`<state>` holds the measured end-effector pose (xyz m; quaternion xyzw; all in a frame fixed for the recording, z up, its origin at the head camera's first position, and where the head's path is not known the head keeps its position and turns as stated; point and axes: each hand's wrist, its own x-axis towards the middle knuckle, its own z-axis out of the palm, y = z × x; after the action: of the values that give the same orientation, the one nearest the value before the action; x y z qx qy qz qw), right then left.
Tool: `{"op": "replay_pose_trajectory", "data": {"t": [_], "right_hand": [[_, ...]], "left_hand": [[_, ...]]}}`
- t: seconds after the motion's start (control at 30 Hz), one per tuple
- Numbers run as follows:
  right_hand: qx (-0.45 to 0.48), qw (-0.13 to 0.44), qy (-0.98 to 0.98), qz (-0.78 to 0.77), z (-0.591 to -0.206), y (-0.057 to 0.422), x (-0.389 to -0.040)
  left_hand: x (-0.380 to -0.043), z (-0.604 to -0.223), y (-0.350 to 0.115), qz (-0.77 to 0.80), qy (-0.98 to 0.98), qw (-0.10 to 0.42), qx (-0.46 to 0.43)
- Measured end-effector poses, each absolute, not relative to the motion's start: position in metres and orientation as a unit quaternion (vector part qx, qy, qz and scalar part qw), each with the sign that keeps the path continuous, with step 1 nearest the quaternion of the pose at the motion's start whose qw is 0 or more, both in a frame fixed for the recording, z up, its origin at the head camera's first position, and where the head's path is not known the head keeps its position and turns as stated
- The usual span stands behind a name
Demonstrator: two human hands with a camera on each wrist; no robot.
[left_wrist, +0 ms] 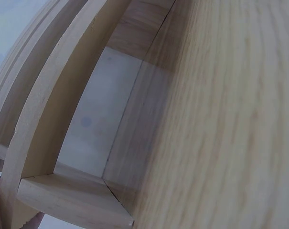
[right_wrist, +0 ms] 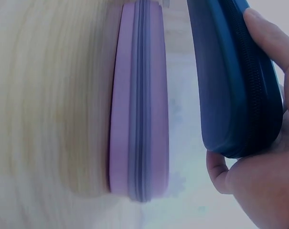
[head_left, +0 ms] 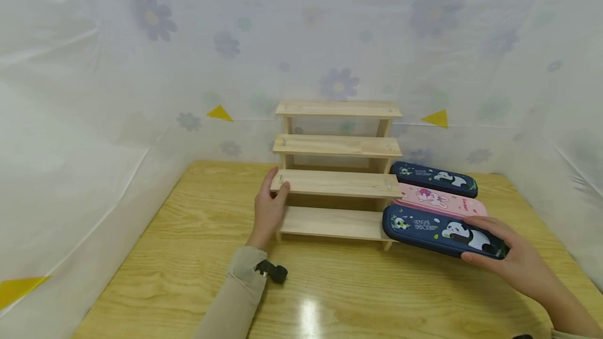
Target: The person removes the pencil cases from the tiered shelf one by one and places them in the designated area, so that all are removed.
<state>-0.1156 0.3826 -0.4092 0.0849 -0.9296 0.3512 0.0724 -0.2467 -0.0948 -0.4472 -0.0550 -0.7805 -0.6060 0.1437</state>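
Observation:
My right hand (head_left: 523, 260) grips the right end of a dark blue pencil case (head_left: 443, 230) printed with a panda. In the right wrist view this blue case (right_wrist: 235, 81) is held up off the table, its zipper side showing, thumb and fingers on either side. A pink zipped case (right_wrist: 139, 105) with a rabbit print lies on the table close by. My left hand (head_left: 271, 208) holds the left end of the second step from the bottom of a wooden four-step rack (head_left: 336, 183), thumb on top. The left wrist view catches only a sliver of that hand, by the rack's side.
Another blue panda case (head_left: 433, 178) lies behind the pink one, right of the rack. A wood-grain table (head_left: 198, 271) carries everything. White flowered sheeting (head_left: 339, 41) hangs behind and at both sides, with yellow triangles (head_left: 435, 118) on it.

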Motion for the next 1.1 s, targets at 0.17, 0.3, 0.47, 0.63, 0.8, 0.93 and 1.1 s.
{"op": "replay_pose_trajectory", "data": {"t": [0.17,0.3,0.47,0.63,0.8,0.93,1.1], "right_hand": [[0.07,0.09,-0.938,0.327,-0.417,0.395,-0.11],[0.06,0.089,-0.94,0.325,-0.422,0.405,-0.108],[0.058,0.095,-0.944,0.311,-0.427,0.414,-0.104],[0.058,0.082,-0.949,0.3,-0.429,0.421,-0.101],[0.044,0.048,-0.953,0.297,-0.432,0.426,-0.099],[0.044,0.041,-0.951,0.302,-0.435,0.43,-0.099],[0.063,0.051,-0.952,0.295,-0.438,0.434,-0.1]], "left_hand": [[-0.247,-0.448,-0.095,-0.613,-0.775,0.141,-0.058],[-0.249,-0.45,-0.096,-0.618,-0.772,0.14,-0.056],[-0.249,-0.447,-0.095,-0.614,-0.776,0.133,-0.052],[-0.233,-0.426,-0.093,-0.615,-0.776,0.126,-0.054],[-0.224,-0.414,-0.091,-0.616,-0.776,0.126,-0.057],[-0.224,-0.414,-0.091,-0.618,-0.775,0.122,-0.057],[-0.234,-0.429,-0.093,-0.617,-0.774,0.129,-0.056]]}}
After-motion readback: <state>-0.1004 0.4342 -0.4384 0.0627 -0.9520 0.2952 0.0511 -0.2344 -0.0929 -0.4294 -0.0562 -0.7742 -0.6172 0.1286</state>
